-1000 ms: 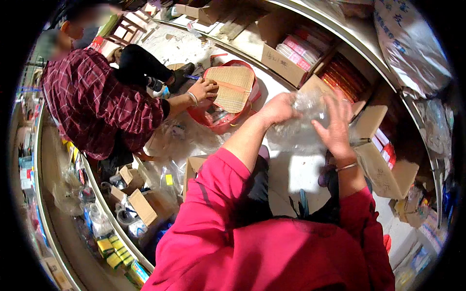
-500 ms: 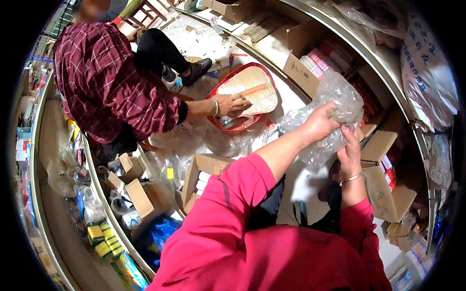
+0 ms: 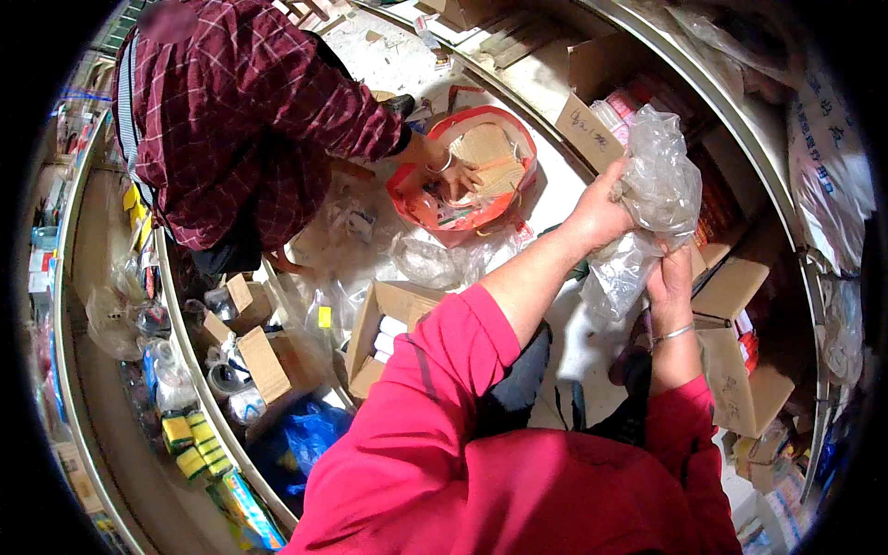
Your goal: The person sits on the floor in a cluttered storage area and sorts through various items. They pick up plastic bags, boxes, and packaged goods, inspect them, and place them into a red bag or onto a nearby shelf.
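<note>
A crumpled clear plastic bag (image 3: pixel 664 176) is bunched up in front of me at the right. My left hand (image 3: pixel 603 211) is closed on its left side, with the fingertips hidden in the folds. Lower down, my right hand (image 3: pixel 672 282), with a bracelet at the wrist, is closed on the bag's gathered lower part. A loose flap of the plastic hangs down between the two hands. What the bag contains, if anything, cannot be made out.
A person in a plaid shirt (image 3: pixel 250 102) leans in at the left, one hand (image 3: pixel 456 178) inside a red basket-like container (image 3: pixel 416 215). Open cardboard boxes (image 3: pixel 588 134) line the right shelf. Another box (image 3: pixel 403 301) with white rolls stands left of my arm. Yellow sponges (image 3: pixel 196 444) lie lower left.
The bag is bunched higher, and its loose part now hangs between my hands. My left hand has shifted slightly. The other person has leaned further over, reaching deeper into the red container.
</note>
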{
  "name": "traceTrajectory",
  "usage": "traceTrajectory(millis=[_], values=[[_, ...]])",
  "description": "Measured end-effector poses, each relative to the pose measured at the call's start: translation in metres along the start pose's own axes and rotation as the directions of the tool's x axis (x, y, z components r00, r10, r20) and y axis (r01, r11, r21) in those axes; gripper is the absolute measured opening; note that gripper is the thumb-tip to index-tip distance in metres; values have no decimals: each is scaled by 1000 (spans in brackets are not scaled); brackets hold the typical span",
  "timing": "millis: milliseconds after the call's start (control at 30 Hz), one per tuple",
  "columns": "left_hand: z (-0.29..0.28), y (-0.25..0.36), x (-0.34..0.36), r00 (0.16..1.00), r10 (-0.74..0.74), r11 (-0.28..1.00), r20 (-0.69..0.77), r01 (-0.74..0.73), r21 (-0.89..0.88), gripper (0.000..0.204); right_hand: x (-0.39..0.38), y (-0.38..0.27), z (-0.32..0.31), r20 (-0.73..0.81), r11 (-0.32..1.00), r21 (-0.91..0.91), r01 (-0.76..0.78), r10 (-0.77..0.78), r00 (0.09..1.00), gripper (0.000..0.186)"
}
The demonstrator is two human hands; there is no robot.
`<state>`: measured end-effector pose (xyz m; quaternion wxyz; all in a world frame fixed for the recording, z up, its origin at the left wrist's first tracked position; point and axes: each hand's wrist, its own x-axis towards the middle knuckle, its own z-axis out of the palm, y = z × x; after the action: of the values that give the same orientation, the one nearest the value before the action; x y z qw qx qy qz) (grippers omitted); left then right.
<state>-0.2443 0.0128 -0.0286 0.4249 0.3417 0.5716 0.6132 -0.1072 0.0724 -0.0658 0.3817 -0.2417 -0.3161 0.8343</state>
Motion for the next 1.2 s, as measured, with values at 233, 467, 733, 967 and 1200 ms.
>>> traceTrajectory(millis=[233, 467, 733, 967, 1200], values=[[-27, -12, 13, 971, 183, 980, -157, -192, -48, 42, -8, -13, 30, 32, 942, -325, -79, 94, 995, 41], [-111, -11, 12, 733, 395, 913, -554, -379, 150, 41, -4, -22, 7, -40, 945, -301, -125, 118, 992, 44], [-237, -174, -15, 974, -12, 426, -224, 208, 881, 62, -19, -27, 7, -24, 856, -459, -239, 258, 966, 44], [-230, -232, 0, 728, -613, 96, -307, 454, 886, 55, -18, -19, 2, -132, 633, -707, -315, 320, 938, 36], [-222, -195, 3, 873, -476, 143, -103, 193, 971, 69, 2, 57, -25, -229, 385, -819, -427, 463, 856, 34]])
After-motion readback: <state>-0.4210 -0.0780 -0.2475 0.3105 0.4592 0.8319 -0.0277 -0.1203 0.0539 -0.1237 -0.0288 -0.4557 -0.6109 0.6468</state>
